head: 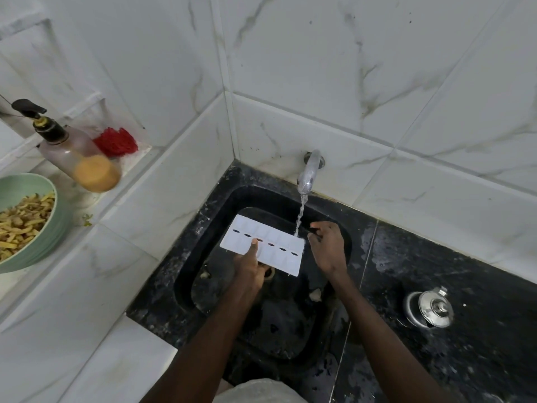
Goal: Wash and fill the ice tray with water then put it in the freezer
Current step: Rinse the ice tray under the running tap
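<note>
Left grip: left hand (250,269) under the near long edge of the ice tray (263,244), thumb pressed flat on top near the middle row of holes, remaining fingers curled beneath; firmly pinching the tray.
Right grip: right hand (327,248) just off the tray's 3 o'clock end, fingers bent, tips close to the tray's short edge; possibly touching that edge, contact hard to judge from above; nothing clearly held.
Tray position: white, held flat over the black sink (203,228), long axis running from 10 o'clock to 4 o'clock, compartments facing up, a line of dark oval holes along the centre.
Water: thin stream (300,213) falling from the tap (308,173) at 12 o'clock of the tray, landing at the tray's far right corner, just beside the right hand's fingertips.
Tap: chrome spout fixed to the tiled wall (319,68), directly above the sink's back rim.
Sink: dark basin set in a black speckled counter (465,271), wet in patches, small pale scraps lying on the bottom.
Right side, 3 to 4 o'clock: steel lid with knob (431,308) resting on the counter, well apart from the hands.
Left side, 9 o'clock: green bowl (55,210) of yellow strips of food on a white ledge.
Left side, 10 o'clock: pump bottle (75,152) with orange liquid low inside, tilted by the lens; red scrubber (115,141) just behind it.
</note>
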Tool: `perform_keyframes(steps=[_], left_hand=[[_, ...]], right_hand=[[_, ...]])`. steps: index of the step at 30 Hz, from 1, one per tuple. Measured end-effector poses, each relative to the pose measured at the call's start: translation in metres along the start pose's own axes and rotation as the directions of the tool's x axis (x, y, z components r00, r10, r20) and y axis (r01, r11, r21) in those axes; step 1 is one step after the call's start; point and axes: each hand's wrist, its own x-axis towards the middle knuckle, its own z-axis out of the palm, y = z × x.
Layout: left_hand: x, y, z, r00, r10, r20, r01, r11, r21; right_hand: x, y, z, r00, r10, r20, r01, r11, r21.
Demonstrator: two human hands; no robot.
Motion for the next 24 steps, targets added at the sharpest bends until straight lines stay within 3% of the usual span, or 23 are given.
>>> perform_keyframes(steps=[5,7,9,11,13,17,20,24], left_hand=[[-0.002,0.003,0.003,0.999,-0.032,0.024,0.033,0.999,-0.031],[-0.005,0.005,0.004,0.999,-0.038,0.027,0.039,0.999,-0.037],[-0.004,0.006,0.005,0.999,-0.049,0.021,0.05,0.997,-0.051],[-0.003,0.008,0.006,0.998,-0.067,0.022,0.068,0.997,-0.044],[-0.003,0.009,0.006,0.994,-0.075,0.079,0.077,0.997,-0.026],[-0.011,0.015,-0.006,0.966,-0.053,0.254,0.08,0.992,-0.098],[-0.009,0.02,-0.017,0.947,-0.067,0.314,0.128,0.976,-0.177],[-0.007,0.032,-0.022,0.939,-0.122,0.32,0.16,0.983,-0.095]], right_hand=[[0.006,0.003,0.006,0.994,0.108,-0.031,-0.109,0.994,-0.029],[0.006,0.008,0.011,0.965,0.249,0.083,-0.246,0.968,-0.049],[0.0,0.007,0.017,0.887,0.389,0.247,-0.411,0.911,0.041],[-0.007,-0.001,0.024,0.76,0.481,0.437,-0.623,0.732,0.277],[-0.012,-0.006,0.03,0.678,0.465,0.569,-0.727,0.542,0.423],[-0.014,-0.009,0.037,0.638,0.495,0.59,-0.767,0.344,0.542],[-0.007,-0.006,0.034,0.631,0.493,0.599,-0.775,0.369,0.513],[0.004,0.002,0.018,0.674,0.395,0.624,-0.712,0.57,0.409]])
